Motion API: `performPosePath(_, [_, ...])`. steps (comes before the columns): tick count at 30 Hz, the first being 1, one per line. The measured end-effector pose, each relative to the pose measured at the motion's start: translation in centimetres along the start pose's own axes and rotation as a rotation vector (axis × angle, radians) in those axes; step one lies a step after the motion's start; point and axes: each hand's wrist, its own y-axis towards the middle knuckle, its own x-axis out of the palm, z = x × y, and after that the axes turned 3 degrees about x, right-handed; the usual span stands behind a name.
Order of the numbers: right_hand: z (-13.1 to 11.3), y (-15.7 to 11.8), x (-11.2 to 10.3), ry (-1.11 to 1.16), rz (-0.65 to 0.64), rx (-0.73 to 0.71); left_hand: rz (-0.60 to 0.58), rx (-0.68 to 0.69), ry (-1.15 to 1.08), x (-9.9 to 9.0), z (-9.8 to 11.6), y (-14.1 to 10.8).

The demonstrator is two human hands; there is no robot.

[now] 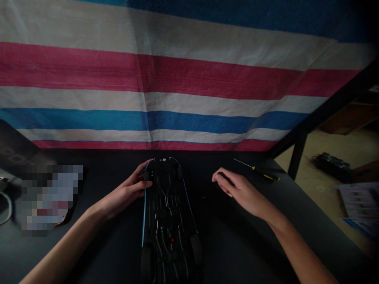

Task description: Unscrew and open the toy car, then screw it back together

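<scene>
Head view: a toy car (168, 215) is lying upside down on the black table (109, 252), wheels (147, 260) facing up, its near end running out of view. The left hand (134, 187) is holding the far left corner, thumb lying over the underside, the other fingers lying along the outer side, partly hidden. The right hand (233, 185), apart from the car, is having its fingers curled nearly closed about a small dark item (221, 174); from where I am standing, I cannot tell what it is. A screwdriver (254, 169) is lying just beyond that hand. Handling, as judged: the body is looking stiff, likely plastic, fairly light and smooth enough to be slipping; the wheels, probably turning, are offering poor purchase. Both long sides, between the wheels, are seeming the soundest hold.
</scene>
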Motion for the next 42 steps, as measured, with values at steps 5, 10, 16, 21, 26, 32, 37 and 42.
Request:
performPosePath(5, [-2.1, -0.2, -2.0, -0.046, 0.328, -0.103, -0.007, -0.053, -0.001, -0.9, -0.4, -0.1])
performPosePath(10, [-7.7, -1.2, -0.1, 0.024, 0.177, -0.130, -0.002, 0.000, -0.020, -0.3, -1.1, 0.1])
performPosePath(16, [-13.0, 0.3, 5.1, 0.054, -0.055, -0.341, -0.016, 0.038, -0.013, 0.2, -1.2, 0.0])
performPosePath(21, [-13.6, 1.5, 7.1, -0.007, -0.084, -0.408, -0.024, 0.069, -0.022, -0.1, -1.7, 0.1])
performPosePath(26, [-14.2, 0.9, 7.2, -0.205, 0.028, -0.455, -0.062, 0.072, -0.011, -0.1, -1.8, 0.2])
performPosePath(32, [-16.1, 0.8, 6.9, -0.386, -0.076, -0.585, -0.044, 0.092, -0.044, 0.0, -2.0, 0.2])
performPosePath(37, [-16.3, 1.2, 6.9, -0.461, -0.048, -0.612, -0.025, 0.086, -0.041, 0.0, -2.1, 0.2])
performPosePath(42, [-15.9, 1.4, 6.3, -0.399, -0.107, -0.580, -0.023, 0.064, -0.046, -0.1, -1.9, 0.2])
